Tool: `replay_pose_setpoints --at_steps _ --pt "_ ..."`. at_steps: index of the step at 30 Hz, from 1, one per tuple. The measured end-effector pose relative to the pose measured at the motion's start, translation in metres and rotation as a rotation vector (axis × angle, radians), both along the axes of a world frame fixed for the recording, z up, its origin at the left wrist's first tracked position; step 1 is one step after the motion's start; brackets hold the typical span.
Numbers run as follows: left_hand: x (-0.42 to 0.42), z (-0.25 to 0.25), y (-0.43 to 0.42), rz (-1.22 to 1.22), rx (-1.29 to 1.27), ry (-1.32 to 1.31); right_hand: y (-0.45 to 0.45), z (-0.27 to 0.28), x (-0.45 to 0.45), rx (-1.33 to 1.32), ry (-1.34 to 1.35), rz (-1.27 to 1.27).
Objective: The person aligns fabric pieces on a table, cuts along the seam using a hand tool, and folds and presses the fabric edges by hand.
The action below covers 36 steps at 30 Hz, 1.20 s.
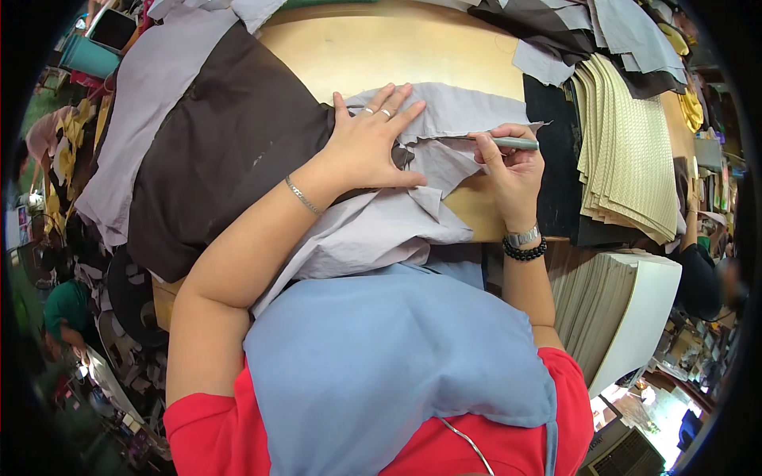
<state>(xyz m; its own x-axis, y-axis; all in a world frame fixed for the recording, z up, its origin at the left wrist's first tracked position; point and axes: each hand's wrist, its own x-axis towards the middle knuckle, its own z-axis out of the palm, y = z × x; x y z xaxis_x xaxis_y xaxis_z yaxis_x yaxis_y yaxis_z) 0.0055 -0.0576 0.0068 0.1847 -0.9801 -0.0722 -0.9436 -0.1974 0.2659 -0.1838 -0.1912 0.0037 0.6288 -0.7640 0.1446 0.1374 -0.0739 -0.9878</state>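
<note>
My left hand (369,147) lies palm down with its fingers spread, pressing on light grey fabric (468,111) and the edge of a dark brown cloth (238,143). To its right, my right hand (512,163) is closed around a slim grey-green tool (516,143), whose thin dark tip points left along a fold in the grey fabric. What kind of tool it is cannot be made out for certain. More pale grey fabric (373,230) hangs in folds toward my body, below my left hand.
Stacked cream textured sheets (627,151) lie right of a black strip (552,151) on the wooden table (357,47). Grey cloth pieces (635,36) are heaped at the back right. Below stands a thick stack of boards (611,309). Other people are visible at both sides.
</note>
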Motion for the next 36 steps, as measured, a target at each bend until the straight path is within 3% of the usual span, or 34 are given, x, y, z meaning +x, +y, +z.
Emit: replay_pose_setpoints --at_steps 19,28,36 --pt "-0.001 0.001 0.002 -0.002 -0.046 0.018 -0.001 -0.002 0.006 -0.289 0.133 -0.054" --pt "-0.003 -0.002 -0.009 0.014 -0.077 -0.033 0.000 -0.008 0.004 -0.056 0.073 -0.061" --pt "-0.003 0.000 -0.008 0.019 -0.044 -0.029 -0.002 -0.007 0.006 -0.052 0.097 -0.016"
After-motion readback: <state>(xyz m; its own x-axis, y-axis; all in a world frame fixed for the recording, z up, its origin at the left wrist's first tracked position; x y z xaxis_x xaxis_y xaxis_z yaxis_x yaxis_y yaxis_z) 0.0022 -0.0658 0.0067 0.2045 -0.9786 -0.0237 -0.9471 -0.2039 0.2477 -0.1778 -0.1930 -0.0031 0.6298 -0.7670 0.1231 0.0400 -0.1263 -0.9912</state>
